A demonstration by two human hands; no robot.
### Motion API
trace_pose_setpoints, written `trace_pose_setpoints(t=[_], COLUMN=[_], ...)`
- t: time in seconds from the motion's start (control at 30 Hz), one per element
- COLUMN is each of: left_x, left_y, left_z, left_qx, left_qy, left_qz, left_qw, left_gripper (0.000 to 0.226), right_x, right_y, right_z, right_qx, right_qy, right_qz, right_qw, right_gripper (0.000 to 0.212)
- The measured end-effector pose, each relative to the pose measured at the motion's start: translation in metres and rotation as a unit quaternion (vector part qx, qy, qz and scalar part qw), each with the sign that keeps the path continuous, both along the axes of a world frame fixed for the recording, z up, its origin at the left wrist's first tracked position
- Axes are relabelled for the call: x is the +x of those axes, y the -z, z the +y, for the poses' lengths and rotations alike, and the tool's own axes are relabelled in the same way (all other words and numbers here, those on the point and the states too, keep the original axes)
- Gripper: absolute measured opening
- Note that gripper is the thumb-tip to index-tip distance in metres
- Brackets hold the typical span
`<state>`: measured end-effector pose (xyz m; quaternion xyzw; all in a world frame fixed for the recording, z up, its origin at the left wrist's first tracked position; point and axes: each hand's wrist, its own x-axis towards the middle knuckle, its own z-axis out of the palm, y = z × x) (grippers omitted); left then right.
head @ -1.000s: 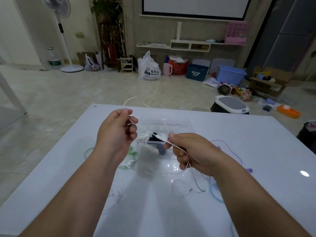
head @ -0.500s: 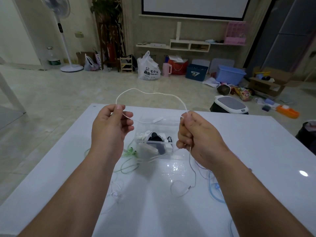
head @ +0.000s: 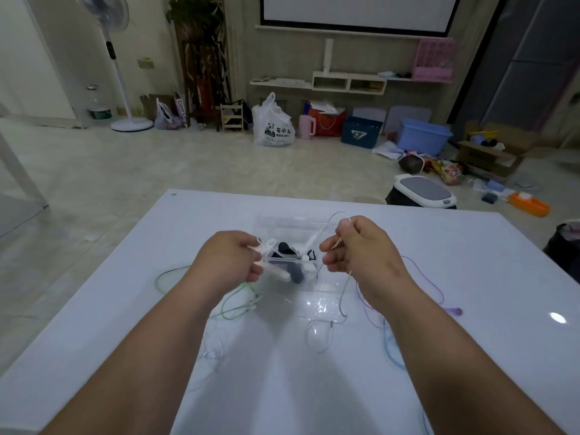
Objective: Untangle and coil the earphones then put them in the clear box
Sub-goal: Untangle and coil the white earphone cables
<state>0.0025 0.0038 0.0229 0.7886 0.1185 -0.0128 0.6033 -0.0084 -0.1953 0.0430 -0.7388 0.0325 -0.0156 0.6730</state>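
Over the white table (head: 470, 262) my two hands hold white earphones (head: 342, 296). My left hand (head: 229, 259) pinches one end of the white cable, blurred by motion. My right hand (head: 361, 249) pinches the cable near its thumb; from there the cable hangs down to a jack plug (head: 332, 324) lying on the table. The clear box (head: 290, 224) stands just behind and between the hands, with white and dark earphone parts inside.
Green earphones (head: 232, 306) lie left of the box, purple earphones (head: 439, 290) to the right and a blue cable (head: 389, 350) by my right forearm. Another thin white cable (head: 213, 353) lies near my left forearm. The table ends at its far edge.
Both hands have come down and closer together, in front of the box. The wide arc of white cable that stood above them half a second ago has collapsed into a short span.
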Motion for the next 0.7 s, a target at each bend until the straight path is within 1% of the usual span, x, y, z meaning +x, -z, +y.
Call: trace_pose_setpoints(t=[0.03, 0.07, 0.13, 0.17, 0.2, 0.3, 0.4, 0.47, 0.53, 0.6, 0.63, 0.7], left_x=[0.0, 0.0, -0.003, -0.005, -0.006, -0.007, -0.005, -0.005, -0.007, -0.008, -0.009, -0.009], left_y=[0.003, 0.006, 0.01, 0.012, 0.014, 0.022, 0.03, 0.031, 0.028, 0.024, 0.023, 0.022], left_z=[0.0, 0.0, -0.002, -0.003, -0.004, -0.008, -0.011, -0.014, -0.018, -0.021, -0.023, -0.024], left_qx=[0.075, 0.164, 0.33, 0.379, 0.398, 0.385, 0.379, 0.368, 0.336, 0.308, 0.303, 0.316], left_qy=[0.019, 0.055, 0.149, 0.19, 0.224, 0.287, 0.276, 0.257, 0.239, 0.239, 0.247, 0.257], left_qz=[0.018, 0.029, 0.034, 0.029, 0.025, 0.008, -0.006, -0.028, -0.064, -0.093, -0.098, -0.096], left_qw=[0.997, 0.985, 0.932, 0.905, 0.889, 0.877, 0.883, 0.893, 0.909, 0.916, 0.915, 0.908], left_gripper=[0.025, 0.028, 0.034, 0.037, 0.041, 0.051, 0.051, 0.047, 0.041, 0.039, 0.034, 0.014], right_x=[0.001, 0.001, 0.001, 0.001, 0.001, 0.0, 0.0, 0.0, 0.001, 0.002, 0.002, 0.001], right_y=[-0.001, -0.002, -0.003, -0.003, -0.003, -0.004, -0.004, -0.003, -0.003, -0.002, -0.002, -0.003], right_z=[0.0, -0.001, 0.0, 0.001, 0.001, 0.002, 0.001, 0.0, 0.0, 0.0, 0.001, 0.002], right_qx=[0.052, 0.085, 0.129, 0.149, 0.165, 0.19, 0.193, 0.19, 0.183, 0.19, 0.198, 0.219], right_qy=[-0.001, -0.003, -0.01, -0.015, -0.02, -0.036, -0.056, -0.069, -0.074, -0.084, -0.091, -0.098], right_qz=[0.01, 0.016, 0.022, 0.023, 0.023, 0.019, 0.017, 0.023, 0.027, 0.024, 0.02, 0.012], right_qw=[0.999, 0.996, 0.991, 0.988, 0.986, 0.981, 0.979, 0.979, 0.98, 0.978, 0.976, 0.971], right_gripper=[0.024, 0.024, 0.025, 0.025, 0.025, 0.025, 0.026, 0.028, 0.03, 0.031, 0.031, 0.03])
